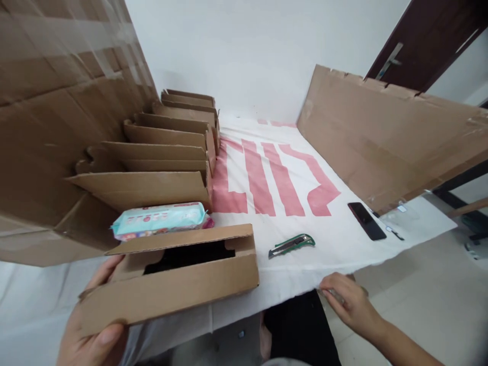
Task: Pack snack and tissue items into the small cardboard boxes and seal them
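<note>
My left hand is closed around the left end of a narrow brown cardboard box, thumb on its near side and fingers behind. The long top of this box is open, and something black shows inside. Past the table's front edge, my right hand is closed with its fingertips pinched together; what they hold, if anything, I cannot make out. A turquoise soft pack lies just behind the held box. To the box's right rests a green utility knife, its blade pointing left.
Several open cardboard boxes stand in a row at the left. Tall cardboard panels rise at left and right. A black phone lies at the right of the white cloth, which bears red markings.
</note>
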Action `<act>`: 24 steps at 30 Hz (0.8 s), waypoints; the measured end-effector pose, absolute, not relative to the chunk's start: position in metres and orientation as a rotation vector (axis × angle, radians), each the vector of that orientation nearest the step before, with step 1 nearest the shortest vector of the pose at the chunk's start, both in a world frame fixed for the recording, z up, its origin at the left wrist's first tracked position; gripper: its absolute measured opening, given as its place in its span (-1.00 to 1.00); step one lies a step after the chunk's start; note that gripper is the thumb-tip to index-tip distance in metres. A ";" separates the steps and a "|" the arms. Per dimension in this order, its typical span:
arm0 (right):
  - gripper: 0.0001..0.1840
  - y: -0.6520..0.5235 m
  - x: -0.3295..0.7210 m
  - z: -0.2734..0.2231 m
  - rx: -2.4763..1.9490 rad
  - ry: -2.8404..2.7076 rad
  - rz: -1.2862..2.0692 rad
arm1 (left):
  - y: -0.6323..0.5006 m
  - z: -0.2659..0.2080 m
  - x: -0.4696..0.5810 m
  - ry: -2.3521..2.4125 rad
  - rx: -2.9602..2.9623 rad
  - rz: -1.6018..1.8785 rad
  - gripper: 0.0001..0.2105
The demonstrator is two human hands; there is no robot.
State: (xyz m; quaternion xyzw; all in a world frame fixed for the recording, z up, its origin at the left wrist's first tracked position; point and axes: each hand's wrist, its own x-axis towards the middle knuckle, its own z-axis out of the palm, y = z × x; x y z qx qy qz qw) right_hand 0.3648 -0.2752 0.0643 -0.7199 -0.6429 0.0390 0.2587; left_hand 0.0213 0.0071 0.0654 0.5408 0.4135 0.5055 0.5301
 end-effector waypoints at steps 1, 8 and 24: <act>-0.81 -0.280 0.360 0.058 -1.944 -1.755 0.084 | 0.006 0.069 0.024 0.956 1.222 1.218 -0.12; -0.82 -0.302 0.351 0.004 -2.067 -1.633 -0.085 | -0.001 0.088 0.034 0.951 1.167 1.218 -0.14; -0.61 -0.336 0.327 -0.038 -2.146 -1.736 -0.056 | -0.003 0.086 0.029 0.951 1.218 1.193 -0.05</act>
